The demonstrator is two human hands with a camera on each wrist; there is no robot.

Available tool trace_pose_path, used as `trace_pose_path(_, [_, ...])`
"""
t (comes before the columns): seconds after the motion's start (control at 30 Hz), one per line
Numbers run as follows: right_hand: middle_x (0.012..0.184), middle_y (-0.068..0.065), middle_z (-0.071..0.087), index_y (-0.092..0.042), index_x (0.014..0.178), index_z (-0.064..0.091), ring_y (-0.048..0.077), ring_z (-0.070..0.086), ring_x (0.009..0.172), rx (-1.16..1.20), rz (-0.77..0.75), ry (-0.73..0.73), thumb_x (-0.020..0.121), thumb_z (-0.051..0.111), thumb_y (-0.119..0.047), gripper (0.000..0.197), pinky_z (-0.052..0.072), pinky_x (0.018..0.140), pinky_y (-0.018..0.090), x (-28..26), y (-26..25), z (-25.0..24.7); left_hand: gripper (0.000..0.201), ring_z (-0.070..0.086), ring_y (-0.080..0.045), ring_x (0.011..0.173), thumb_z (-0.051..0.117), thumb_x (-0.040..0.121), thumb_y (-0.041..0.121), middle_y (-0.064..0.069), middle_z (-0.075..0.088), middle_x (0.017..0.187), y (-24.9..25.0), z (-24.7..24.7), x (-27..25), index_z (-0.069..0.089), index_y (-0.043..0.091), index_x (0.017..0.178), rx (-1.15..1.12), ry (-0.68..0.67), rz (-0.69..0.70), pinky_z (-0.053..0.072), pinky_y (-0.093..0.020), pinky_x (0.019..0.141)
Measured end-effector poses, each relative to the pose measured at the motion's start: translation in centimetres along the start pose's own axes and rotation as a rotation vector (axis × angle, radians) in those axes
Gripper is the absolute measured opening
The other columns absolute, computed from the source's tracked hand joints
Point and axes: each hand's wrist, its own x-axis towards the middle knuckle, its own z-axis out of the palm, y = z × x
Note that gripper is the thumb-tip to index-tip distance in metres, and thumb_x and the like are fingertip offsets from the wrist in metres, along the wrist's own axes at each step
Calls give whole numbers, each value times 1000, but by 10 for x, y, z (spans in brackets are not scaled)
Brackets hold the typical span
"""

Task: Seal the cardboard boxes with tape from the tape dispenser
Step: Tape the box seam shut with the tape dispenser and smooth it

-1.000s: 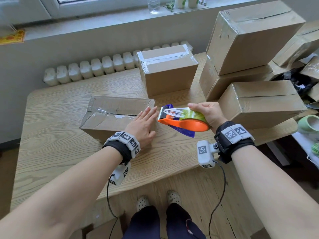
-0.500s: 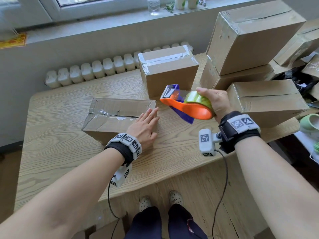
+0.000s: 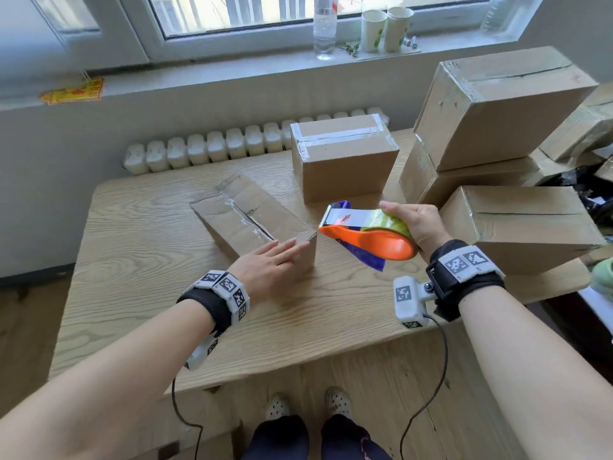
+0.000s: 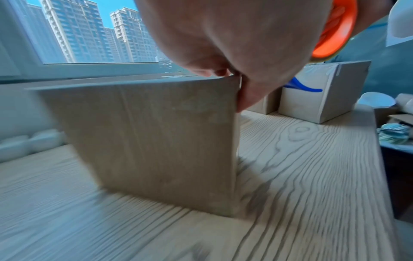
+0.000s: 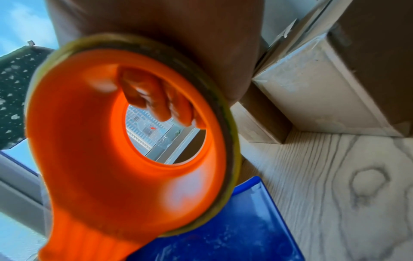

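head view had the left hand (image 3: pixel 265 270) laid flat, fingers straight, on the near right corner of the low cardboard box (image 3: pixel 245 214), with the thumb down the box's right side wall in the left wrist view. the right hand (image 3: pixel 411 224) was wrapped round the tape roll of the orange tape dispenser (image 3: pixel 368 239), its fingers (image 5: pixel 156 98) curled through the round core in the right wrist view. the dispenser hung just above the wooden table (image 3: pixel 149 260), right beside the low box but apart from it, its long axis running left to right with the cutter end and a stretch of clear tape pointing left toward the box, and a blue flap under it

the low box lay in the middle of the table, its long axis running diagonally from far left to near right, the top seam along that same line with scraps of old tape on it. its near side wall filled the left wrist view, blurred. behind it stood a taped box (image 3: pixel 341 154), and to the right a stack of bigger boxes (image 3: pixel 497 107), cut off at the frame edge. most of the left hand's fingers were hidden over the box top in the left wrist view; the right wrist view was soft and the cutter could not be made out there
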Motion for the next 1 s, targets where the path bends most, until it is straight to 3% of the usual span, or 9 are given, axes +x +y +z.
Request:
trace_pose_path(0.1, [77, 16, 68, -2, 80, 72, 24, 62, 67, -37, -1, -32, 74, 77, -33, 32, 50, 61, 31, -2, -7, 14, 66, 27, -30, 139, 27, 66, -4, -6, 17, 152, -12, 3, -27, 55, 1, 126, 70, -14, 2, 15, -43, 114])
trace_pose_path(0.2, [83, 21, 69, -1, 82, 75, 29, 62, 72, -78, -16, -48, 63, 81, -43, 47, 50, 68, 37, -1, -12, 29, 73, 11, -25, 145, 38, 67, -14, -3, 9, 157, -18, 6, -50, 43, 6, 137, 76, -93, -87, 5, -37, 119])
trace_pose_path(0.3, [77, 17, 64, 13, 97, 68, 25, 58, 65, -89, -58, -118, 76, 75, -27, 45, 47, 60, 30, -3, -22, 48, 70, -1, -21, 146, 37, 73, -14, -1, 0, 158, -20, 1, -68, 40, 10, 138, 56, -151, -171, 0, -34, 119])
trace_pose_path(0.4, [74, 13, 61, 14, 96, 67, 20, 55, 62, -153, -116, -158, 79, 74, -26, 45, 45, 56, 25, -3, -32, 62, 60, 25, -28, 141, 44, 71, -16, -8, 26, 153, -23, -5, -71, 55, 6, 126, 14, 26, -158, 14, -42, 116])
trace_pose_path(0.47, [70, 11, 56, 14, 84, 66, 17, 49, 59, -245, -160, -206, 79, 74, -30, 45, 41, 48, 17, -5, -41, 69, 59, 42, -30, 132, 49, 74, -18, -12, 40, 145, -25, -13, -65, 54, 5, 128, -131, 195, -258, 27, -41, 111])
trace_pose_path(0.57, [49, -2, 45, -8, 50, 50, 10, 45, 49, -367, -214, -321, 76, 75, -36, 46, 36, 46, 17, -8, -57, 84, 49, 42, -23, 132, 44, 92, -3, -6, 40, 146, -23, -46, -46, 43, 15, 138, -409, 386, -439, 32, -35, 109])
trace_pose_path(0.63, [48, -3, 43, -15, 46, 45, 10, 44, 48, -455, -258, -376, 76, 75, -38, 49, 37, 50, 21, -9, -66, 96, 44, 34, -19, 136, 43, 98, 11, 0, 32, 151, -23, -68, -33, 41, 24, 140, -527, 372, -465, 30, -35, 111])
trace_pose_path(0.8, [45, -6, 34, -17, 44, 37, 9, 36, 43, -559, -340, -428, 75, 76, -39, 55, 32, 44, 20, -13, -83, 111, 20, 36, -20, 135, 52, 95, 19, 0, 34, 150, -27, -94, -22, 64, 21, 110, -570, 239, -409, 30, -36, 110])
trace_pose_path(1.0, [44, -7, 32, -18, 44, 36, 8, 31, 40, -653, -405, -387, 75, 76, -39, 55, 30, 45, 20, -11, -96, 112, 8, 50, -18, 115, 58, 91, 27, 0, 54, 125, -35, -114, -24, 60, 19, 92, -590, 261, -498, 37, -35, 100])
